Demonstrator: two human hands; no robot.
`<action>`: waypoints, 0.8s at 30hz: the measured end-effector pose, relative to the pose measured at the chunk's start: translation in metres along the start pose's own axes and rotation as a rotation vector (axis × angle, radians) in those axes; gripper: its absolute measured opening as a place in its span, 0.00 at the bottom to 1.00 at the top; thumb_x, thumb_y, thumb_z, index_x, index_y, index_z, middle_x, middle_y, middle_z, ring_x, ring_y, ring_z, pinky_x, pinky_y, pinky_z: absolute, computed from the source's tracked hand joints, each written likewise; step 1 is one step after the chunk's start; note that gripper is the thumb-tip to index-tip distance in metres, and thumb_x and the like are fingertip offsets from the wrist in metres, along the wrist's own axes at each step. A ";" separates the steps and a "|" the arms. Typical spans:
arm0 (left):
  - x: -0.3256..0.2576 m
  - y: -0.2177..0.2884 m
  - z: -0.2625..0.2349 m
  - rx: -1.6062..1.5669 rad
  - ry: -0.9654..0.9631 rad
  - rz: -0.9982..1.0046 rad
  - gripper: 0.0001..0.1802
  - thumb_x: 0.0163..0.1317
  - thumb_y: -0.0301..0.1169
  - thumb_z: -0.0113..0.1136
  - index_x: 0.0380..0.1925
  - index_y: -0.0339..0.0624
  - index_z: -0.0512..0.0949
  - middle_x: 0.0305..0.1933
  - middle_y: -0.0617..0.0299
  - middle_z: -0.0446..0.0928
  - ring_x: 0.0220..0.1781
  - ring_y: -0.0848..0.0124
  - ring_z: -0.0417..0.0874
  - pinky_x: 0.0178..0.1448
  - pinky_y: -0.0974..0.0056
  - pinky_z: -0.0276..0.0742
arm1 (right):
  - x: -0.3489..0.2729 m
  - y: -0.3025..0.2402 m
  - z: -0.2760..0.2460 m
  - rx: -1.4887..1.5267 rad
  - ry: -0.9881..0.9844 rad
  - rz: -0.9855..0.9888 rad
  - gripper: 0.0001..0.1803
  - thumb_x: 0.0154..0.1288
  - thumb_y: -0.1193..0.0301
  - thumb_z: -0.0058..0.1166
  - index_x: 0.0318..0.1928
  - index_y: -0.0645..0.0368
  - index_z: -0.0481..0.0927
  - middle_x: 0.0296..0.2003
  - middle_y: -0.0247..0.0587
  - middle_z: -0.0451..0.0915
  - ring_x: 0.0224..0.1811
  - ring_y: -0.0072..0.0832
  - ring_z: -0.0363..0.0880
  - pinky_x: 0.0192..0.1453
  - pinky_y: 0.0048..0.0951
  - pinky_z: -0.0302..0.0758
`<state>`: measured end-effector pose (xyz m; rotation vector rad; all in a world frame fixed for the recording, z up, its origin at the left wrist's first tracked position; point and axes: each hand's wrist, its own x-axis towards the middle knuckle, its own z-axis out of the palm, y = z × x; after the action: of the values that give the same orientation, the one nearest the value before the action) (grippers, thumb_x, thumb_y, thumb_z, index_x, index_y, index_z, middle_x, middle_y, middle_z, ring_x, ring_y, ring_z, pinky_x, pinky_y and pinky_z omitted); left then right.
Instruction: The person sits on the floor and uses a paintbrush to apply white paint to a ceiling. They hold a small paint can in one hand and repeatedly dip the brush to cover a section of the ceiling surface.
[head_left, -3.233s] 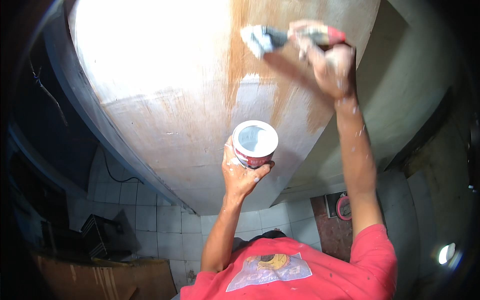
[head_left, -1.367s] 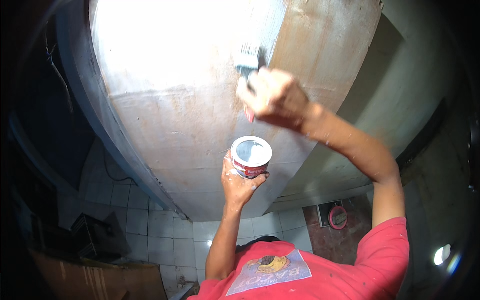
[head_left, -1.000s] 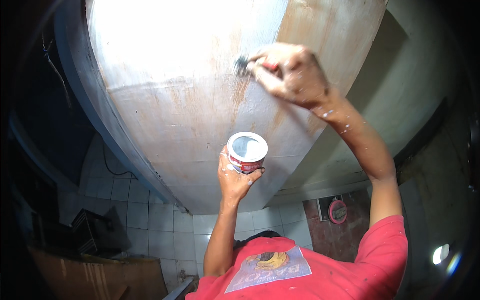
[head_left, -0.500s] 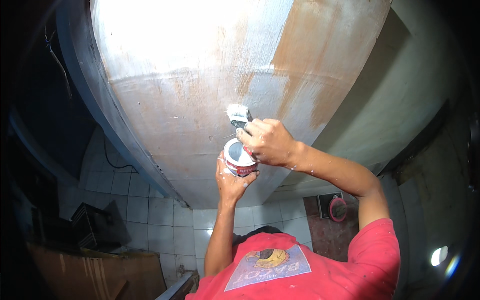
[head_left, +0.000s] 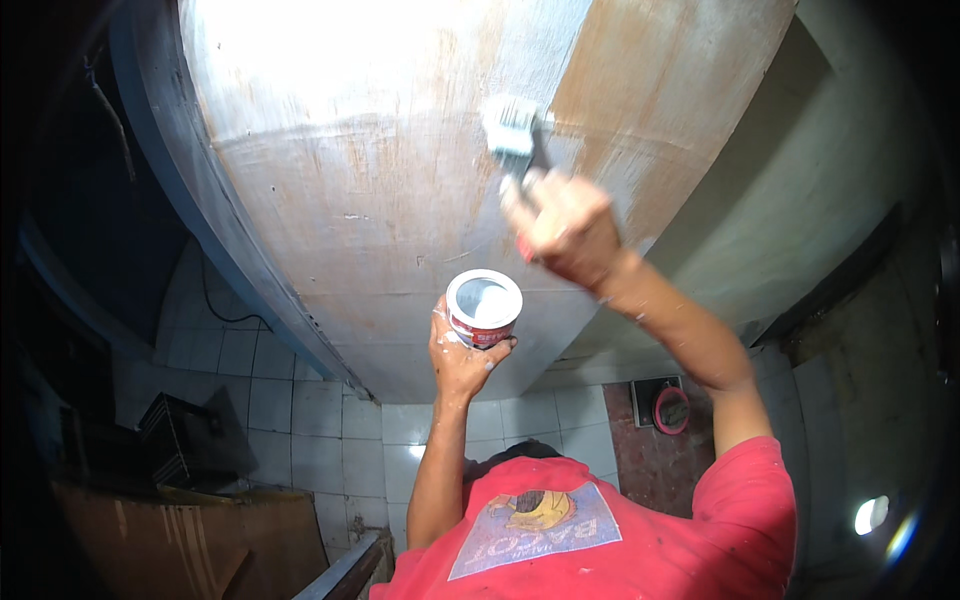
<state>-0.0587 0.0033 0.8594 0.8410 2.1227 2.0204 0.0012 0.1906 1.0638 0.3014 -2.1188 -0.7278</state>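
My left hand (head_left: 464, 362) is wrapped round a small paint can (head_left: 484, 325) with a red and white label, held upright in front of the wall. White paint shows inside it, and smears of it dot my fingers. Higher up and to the right, my right hand (head_left: 572, 222), blurred by motion, grips the handle of a paintbrush (head_left: 512, 130). The white-coated bristles point up, at or close to the wall (head_left: 400, 210); I cannot tell whether they touch. Streaky white covers part of the wall's brown surface, which stays browner at upper right.
Dark blue trim (head_left: 185, 190) runs down the wall's left side. On the tiled floor (head_left: 283, 425) stands a dark box (head_left: 190, 440), with a wooden panel (head_left: 190, 540) nearer. A pink-rimmed round container (head_left: 671, 411) sits at lower right. A wire (head_left: 112, 115) hangs at upper left.
My right hand has lifted the paintbrush up and to the right, away from the can's rim to higher on the wall. My left hand and the paint can stay nearly in place.
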 end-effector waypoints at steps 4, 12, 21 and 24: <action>0.003 -0.005 0.004 0.073 -0.038 -0.030 0.62 0.38 0.40 0.96 0.74 0.35 0.72 0.67 0.46 0.83 0.68 0.49 0.87 0.75 0.49 0.84 | -0.052 -0.046 0.029 0.340 -0.138 0.026 0.13 0.65 0.67 0.71 0.47 0.57 0.90 0.31 0.37 0.83 0.32 0.32 0.86 0.33 0.37 0.78; -0.006 -0.005 -0.005 0.101 -0.015 -0.079 0.65 0.37 0.42 0.97 0.77 0.35 0.71 0.69 0.45 0.82 0.71 0.49 0.86 0.76 0.48 0.84 | 0.046 0.054 -0.006 0.518 0.249 0.306 0.06 0.68 0.70 0.73 0.43 0.54 0.96 0.41 0.44 0.94 0.40 0.44 0.93 0.41 0.40 0.89; -0.002 0.001 0.003 0.046 -0.028 -0.049 0.65 0.37 0.43 0.97 0.77 0.34 0.70 0.66 0.46 0.84 0.68 0.49 0.87 0.75 0.49 0.84 | -0.014 0.004 0.034 0.091 0.096 0.070 0.13 0.67 0.70 0.69 0.51 0.56 0.91 0.36 0.37 0.83 0.28 0.26 0.78 0.28 0.34 0.74; 0.000 0.001 0.001 0.086 -0.019 -0.018 0.65 0.37 0.43 0.97 0.76 0.34 0.70 0.66 0.46 0.84 0.68 0.49 0.87 0.75 0.48 0.84 | -0.056 -0.031 0.048 0.329 -0.097 0.106 0.15 0.65 0.67 0.72 0.51 0.54 0.91 0.37 0.37 0.86 0.30 0.30 0.85 0.30 0.36 0.78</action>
<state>-0.0574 0.0039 0.8604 0.8459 2.2128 1.9173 -0.0043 0.2103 0.9861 0.3324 -2.3272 -0.3361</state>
